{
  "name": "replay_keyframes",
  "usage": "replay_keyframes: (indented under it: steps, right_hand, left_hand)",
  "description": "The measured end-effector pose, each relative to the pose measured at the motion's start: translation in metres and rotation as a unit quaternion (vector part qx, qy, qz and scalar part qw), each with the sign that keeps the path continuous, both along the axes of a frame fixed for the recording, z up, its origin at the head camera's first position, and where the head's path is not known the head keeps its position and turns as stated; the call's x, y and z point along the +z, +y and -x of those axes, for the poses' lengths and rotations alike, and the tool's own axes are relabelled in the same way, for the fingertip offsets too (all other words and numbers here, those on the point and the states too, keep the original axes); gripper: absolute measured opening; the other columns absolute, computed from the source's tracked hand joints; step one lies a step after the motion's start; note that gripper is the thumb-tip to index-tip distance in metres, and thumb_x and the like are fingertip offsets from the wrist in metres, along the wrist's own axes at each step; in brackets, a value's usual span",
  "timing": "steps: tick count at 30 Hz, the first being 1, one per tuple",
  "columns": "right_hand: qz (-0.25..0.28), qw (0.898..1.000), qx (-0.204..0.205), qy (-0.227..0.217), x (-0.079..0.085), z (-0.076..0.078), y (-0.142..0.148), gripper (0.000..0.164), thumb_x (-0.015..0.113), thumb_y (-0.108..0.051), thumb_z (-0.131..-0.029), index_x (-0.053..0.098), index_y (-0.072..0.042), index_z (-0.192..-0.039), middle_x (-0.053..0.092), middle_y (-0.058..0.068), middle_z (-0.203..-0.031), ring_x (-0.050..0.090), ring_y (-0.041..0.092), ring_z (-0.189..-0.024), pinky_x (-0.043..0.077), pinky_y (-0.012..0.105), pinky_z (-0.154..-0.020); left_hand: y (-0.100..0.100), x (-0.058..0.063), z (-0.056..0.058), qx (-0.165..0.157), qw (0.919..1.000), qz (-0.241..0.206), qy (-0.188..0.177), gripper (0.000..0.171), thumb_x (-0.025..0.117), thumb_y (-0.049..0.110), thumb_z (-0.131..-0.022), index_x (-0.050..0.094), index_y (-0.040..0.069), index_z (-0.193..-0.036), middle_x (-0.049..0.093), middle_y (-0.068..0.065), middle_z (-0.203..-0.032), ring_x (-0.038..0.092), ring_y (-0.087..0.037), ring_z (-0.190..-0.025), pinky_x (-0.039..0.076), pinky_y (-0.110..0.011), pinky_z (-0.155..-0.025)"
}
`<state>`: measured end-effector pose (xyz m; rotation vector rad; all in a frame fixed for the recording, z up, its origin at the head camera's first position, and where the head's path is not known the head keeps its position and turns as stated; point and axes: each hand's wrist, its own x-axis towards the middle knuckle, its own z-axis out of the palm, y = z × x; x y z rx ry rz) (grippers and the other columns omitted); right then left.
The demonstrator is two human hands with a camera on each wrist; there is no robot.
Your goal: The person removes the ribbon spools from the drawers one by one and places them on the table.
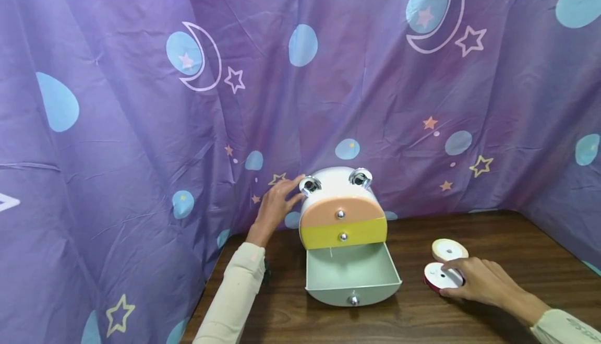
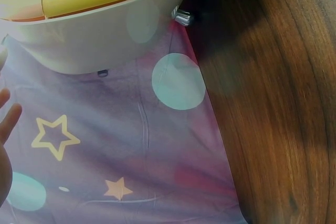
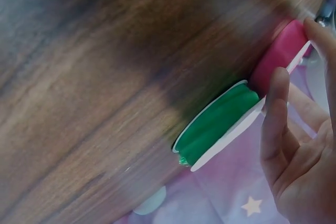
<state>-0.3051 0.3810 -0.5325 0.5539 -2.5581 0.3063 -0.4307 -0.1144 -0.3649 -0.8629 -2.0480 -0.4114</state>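
A small chest of drawers [image 1: 343, 185] with two round silver-rimmed eyes stands on the table. Its orange drawer [image 1: 324, 211] and yellow drawer [image 1: 324, 233] are closed, while the pale green bottom drawer [image 1: 347, 276] is pulled out with nothing in it. My left hand [image 1: 274, 208] has its fingers extended at the chest's upper left side, by the eye. With thumb and fingers, my right hand [image 1: 483, 281] holds the edge of a pink-red ribbon spool [image 1: 436, 277]. Right behind lies another ribbon spool [image 1: 446, 250], whose ribbon looks green in the right wrist view.
The brown wooden table [image 1: 404, 323] carries everything. A purple curtain [image 1: 263, 98] with moons and stars hangs close behind the chest and along the left. Something small and dark [image 1: 267, 272] lies beside the left sleeve.
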Motion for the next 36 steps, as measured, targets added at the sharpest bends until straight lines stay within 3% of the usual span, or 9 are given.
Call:
replay_keyframes:
  steps: [7, 13, 23, 36]
  right_hand:
    - [-0.001, 1.000, -0.007, -0.003, -0.0013, -0.0010, 0.0018, 0.057, 0.090, -0.068, -0.062, 0.078, -0.024, -0.096, 0.072, -0.011, -0.081, 0.053, 0.001, -0.061, 0.046, 0.033, -0.046]
    - [0.000, 1.000, -0.009, 0.020, -0.0030, -0.0029, 0.0060, 0.050, 0.093, -0.063, -0.061, 0.076, -0.028, -0.093, 0.072, -0.012, -0.082, 0.055, 0.001, -0.061, 0.044, 0.031, -0.045]
    - [-0.002, 0.999, -0.004, 0.033, -0.0026, -0.0051, 0.0088, 0.045, 0.095, -0.054, -0.062, 0.076, -0.028, -0.093, 0.075, -0.007, -0.089, 0.066, 0.011, -0.067, 0.049, 0.033, -0.048]
    - [0.002, 0.999, -0.001, 0.038, -0.0001, -0.0052, 0.0074, 0.051, 0.095, -0.056, -0.062, 0.079, -0.026, -0.099, 0.077, -0.004, -0.091, 0.064, 0.010, -0.066, 0.049, 0.035, -0.047]
  left_hand:
    - [-0.0002, -0.0016, -0.0001, -0.002, 1.0000, 0.004, -0.003, 0.055, 0.085, 0.020, -0.088, 0.068, 0.016, -0.140, 0.077, -0.007, -0.110, 0.071, -0.026, -0.103, 0.062, -0.042, -0.089]
    - [-0.0004, -0.0030, 0.0008, 0.001, 1.0000, 0.001, 0.000, 0.055, 0.085, 0.020, -0.087, 0.068, 0.017, -0.140, 0.077, -0.007, -0.110, 0.071, -0.025, -0.103, 0.062, -0.041, -0.088]
    - [-0.0007, -0.0015, 0.0018, 0.002, 1.0000, 0.001, 0.004, 0.055, 0.084, 0.022, -0.089, 0.067, 0.019, -0.141, 0.077, -0.007, -0.110, 0.071, -0.025, -0.103, 0.062, -0.042, -0.085]
    - [-0.0029, -0.0015, 0.0035, -0.003, 1.0000, 0.000, -0.007, 0.055, 0.083, 0.024, -0.090, 0.066, 0.020, -0.142, 0.077, -0.007, -0.112, 0.071, -0.026, -0.104, 0.063, -0.043, -0.086]
